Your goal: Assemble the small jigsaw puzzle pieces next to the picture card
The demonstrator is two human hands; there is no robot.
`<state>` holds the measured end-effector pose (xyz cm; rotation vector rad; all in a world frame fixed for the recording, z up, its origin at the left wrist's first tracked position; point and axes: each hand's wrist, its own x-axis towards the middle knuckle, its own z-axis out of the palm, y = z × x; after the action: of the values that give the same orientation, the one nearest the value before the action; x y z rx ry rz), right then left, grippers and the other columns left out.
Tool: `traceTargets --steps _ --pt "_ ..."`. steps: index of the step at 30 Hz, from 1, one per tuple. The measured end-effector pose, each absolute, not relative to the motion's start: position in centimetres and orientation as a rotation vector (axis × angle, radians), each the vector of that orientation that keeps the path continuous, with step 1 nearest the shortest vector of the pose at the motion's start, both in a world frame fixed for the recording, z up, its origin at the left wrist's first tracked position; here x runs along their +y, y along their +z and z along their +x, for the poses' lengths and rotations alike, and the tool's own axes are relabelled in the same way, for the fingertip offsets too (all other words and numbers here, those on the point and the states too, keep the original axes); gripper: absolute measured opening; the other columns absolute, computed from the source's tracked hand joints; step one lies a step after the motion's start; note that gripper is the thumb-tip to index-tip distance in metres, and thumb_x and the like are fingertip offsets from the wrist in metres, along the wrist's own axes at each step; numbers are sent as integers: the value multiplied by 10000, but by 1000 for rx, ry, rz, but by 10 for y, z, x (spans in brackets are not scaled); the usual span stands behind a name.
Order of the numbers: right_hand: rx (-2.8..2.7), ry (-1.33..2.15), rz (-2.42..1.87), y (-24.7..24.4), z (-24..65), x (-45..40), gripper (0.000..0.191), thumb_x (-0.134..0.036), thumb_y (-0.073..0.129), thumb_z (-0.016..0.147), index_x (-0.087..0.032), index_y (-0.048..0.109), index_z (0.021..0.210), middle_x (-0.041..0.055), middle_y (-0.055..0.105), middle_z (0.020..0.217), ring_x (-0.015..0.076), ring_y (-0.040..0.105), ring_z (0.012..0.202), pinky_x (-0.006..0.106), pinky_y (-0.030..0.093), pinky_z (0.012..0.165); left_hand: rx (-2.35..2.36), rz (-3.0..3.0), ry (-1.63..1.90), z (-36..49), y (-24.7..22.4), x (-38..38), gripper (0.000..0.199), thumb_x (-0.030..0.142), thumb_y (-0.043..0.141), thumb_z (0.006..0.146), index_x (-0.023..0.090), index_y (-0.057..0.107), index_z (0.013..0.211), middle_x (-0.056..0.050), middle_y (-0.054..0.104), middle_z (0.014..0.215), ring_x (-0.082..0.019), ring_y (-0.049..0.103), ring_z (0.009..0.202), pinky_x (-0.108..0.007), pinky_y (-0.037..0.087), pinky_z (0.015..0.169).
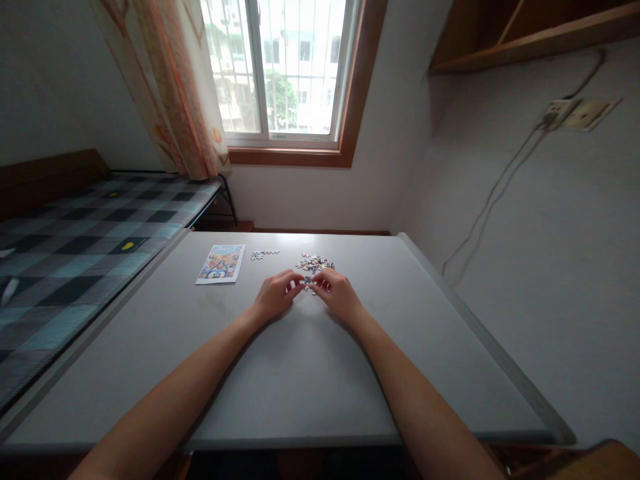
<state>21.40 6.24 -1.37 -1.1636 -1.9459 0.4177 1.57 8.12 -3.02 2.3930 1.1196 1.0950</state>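
Observation:
Between my two hands a small dark jigsaw puzzle piece (308,281) is pinched at the fingertips; whether it is one piece or two joined I cannot tell. My left hand (278,293) grips its left side with thumb and fingers. From the right, my right hand (339,293) pinches it too. Just beyond the fingers lies a pile of loose puzzle pieces (316,263), with a few strays below the fingertips. Left of the pile, several pieces (261,255) lie close together. A printed picture sheet (221,265) with colourful cartoon art rests farther left.
The white table (295,387) has raised edges along both sides. A bed with a checked cover (100,227) stands at left. A cable (483,210) hangs from a socket on the right wall, under a wooden shelf (540,40). Behind is a barred window (280,73).

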Motion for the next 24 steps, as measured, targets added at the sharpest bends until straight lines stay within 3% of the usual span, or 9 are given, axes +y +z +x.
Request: traceTargets --steps 19,24 --pt "-1963 398 -1185 -13 214 62 35 -220 636 829 -189 627 818 -6 579 743 119 519 637 247 434 644 1158 2428 1055 17 -28 80 150 318 545 904 211 643 944 8 651 832 -74 550 568 -202 439 594" --pt "-1967 411 -1194 -15 215 63 80 -212 623 840 -191 657 909 5 594 775 118 529 643 247 445 650 1289 2464 1044 16 -25 79 191 367 532 912 223 651 950 10 660 838 -80 562 565 -216 427 600"
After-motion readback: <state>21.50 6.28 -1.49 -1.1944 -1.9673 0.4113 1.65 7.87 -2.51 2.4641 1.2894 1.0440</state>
